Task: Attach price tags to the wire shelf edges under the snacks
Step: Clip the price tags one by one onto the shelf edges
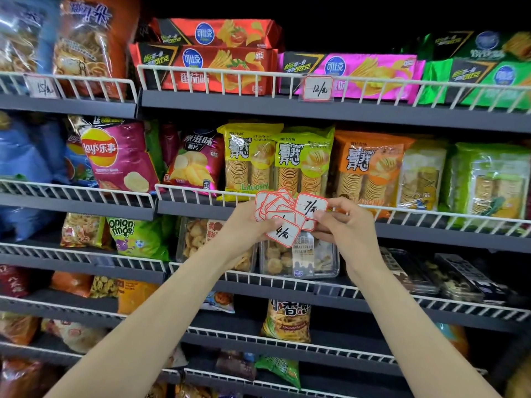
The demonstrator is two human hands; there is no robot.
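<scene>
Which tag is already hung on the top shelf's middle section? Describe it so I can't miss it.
Find the top shelf's white wire rail. Follow it right to the pink chip box. The hung tag sits at that box's left end, handwritten 12; the red boxes beside it have none.

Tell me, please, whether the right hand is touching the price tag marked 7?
Touching. The head view shows the right hand pinching the tag marked 7 at its lower right corner, fingertips overlapping its edge.
</scene>
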